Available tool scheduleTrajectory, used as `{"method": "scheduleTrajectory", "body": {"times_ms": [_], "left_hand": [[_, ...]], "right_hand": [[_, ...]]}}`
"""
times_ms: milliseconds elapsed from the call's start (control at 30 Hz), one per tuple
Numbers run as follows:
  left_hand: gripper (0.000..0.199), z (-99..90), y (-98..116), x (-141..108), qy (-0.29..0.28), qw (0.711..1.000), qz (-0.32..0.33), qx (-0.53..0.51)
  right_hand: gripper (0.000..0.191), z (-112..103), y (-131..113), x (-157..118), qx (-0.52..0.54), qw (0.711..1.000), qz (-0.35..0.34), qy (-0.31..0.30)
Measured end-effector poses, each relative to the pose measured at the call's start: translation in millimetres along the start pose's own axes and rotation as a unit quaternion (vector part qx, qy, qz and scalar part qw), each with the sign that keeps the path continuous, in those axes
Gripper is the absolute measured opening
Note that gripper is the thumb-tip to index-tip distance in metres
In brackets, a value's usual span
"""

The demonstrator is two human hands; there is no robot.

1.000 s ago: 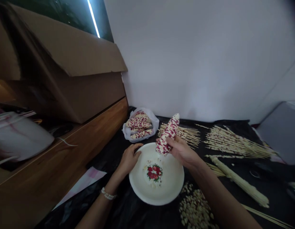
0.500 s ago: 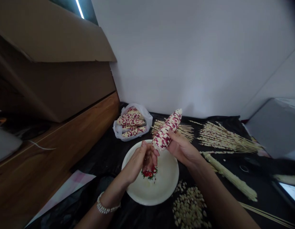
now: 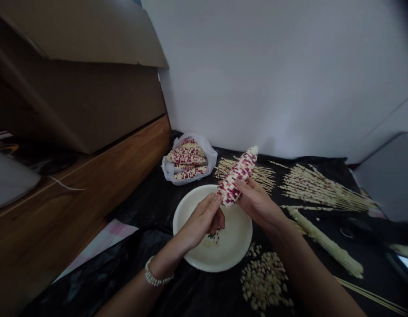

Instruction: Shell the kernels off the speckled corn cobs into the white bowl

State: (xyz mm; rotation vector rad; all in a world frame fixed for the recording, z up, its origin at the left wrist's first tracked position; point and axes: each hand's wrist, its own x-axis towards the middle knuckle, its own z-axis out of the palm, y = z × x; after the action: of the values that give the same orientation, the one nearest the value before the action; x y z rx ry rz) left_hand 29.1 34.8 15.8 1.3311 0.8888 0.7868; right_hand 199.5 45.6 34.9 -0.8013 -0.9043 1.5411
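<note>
An ear of corn (image 3: 239, 174) with mixed white and dark red kernels is tilted up and to the right above a white bowl (image 3: 235, 257). My right hand (image 3: 257, 201) is wrapped round its lower half, the thumb lying along the near side. My left hand (image 3: 204, 219), with a beaded bracelet on the wrist, has its fingers curled and its thumb against the cob's lower end. Its fingertips are partly hidden. Below this hand, a red and green pattern or bits (image 3: 213, 237) show in the bowl, mostly covered.
Several ears lie in a white plastic bag (image 3: 212, 160). Skewers threaded with kernels (image 3: 313, 187) lie at the right, and another bundle (image 3: 263, 176) lies behind the held ear. Loose kernels (image 3: 265, 281) and a stripped cob (image 3: 326, 242) rest on black plastic. A cardboard box (image 3: 118, 101) stands left.
My left hand has come up from just under the cob, and its loosely parted fingers are now curled with the thumb at the lower end. The whole view has shifted slightly.
</note>
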Motion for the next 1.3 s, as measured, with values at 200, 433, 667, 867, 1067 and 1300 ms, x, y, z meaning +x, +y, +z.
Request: {"method": "scheduleTrajectory", "body": {"times_ms": [200, 433, 667, 867, 1067, 1300], "left_hand": [[0.062, 1.8, -11, 3, 0.011, 1.000, -0.024, -0.004], [0.066, 3.9, -15, 5, -0.004, 0.999, -0.034, -0.021], [0.056, 2.3, -9, 2, -0.050, 0.992, -0.070, -0.095], [0.024, 4.9, -14, 4, -0.022, 0.990, -0.059, -0.125], [0.024, 4.0, -11, 2, -0.029, 0.993, -0.049, -0.102], [0.036, 4.1, -11, 1, -0.036, 0.994, -0.047, -0.089]], "right_hand": [[0.042, -1, 5, 3, -0.019, 1.000, -0.002, -0.001], [0.046, -3, 11, 7, -0.017, 1.000, -0.002, 0.010], [0.042, -4, 15, 4, -0.068, 0.996, -0.035, 0.042], [0.046, 3, 16, 2, -0.111, 0.992, -0.039, 0.056], [0.050, 3, 17, 6, -0.050, 0.997, -0.016, 0.063], [0.052, -1, 19, 9, -0.079, 0.993, -0.027, 0.087]]}}
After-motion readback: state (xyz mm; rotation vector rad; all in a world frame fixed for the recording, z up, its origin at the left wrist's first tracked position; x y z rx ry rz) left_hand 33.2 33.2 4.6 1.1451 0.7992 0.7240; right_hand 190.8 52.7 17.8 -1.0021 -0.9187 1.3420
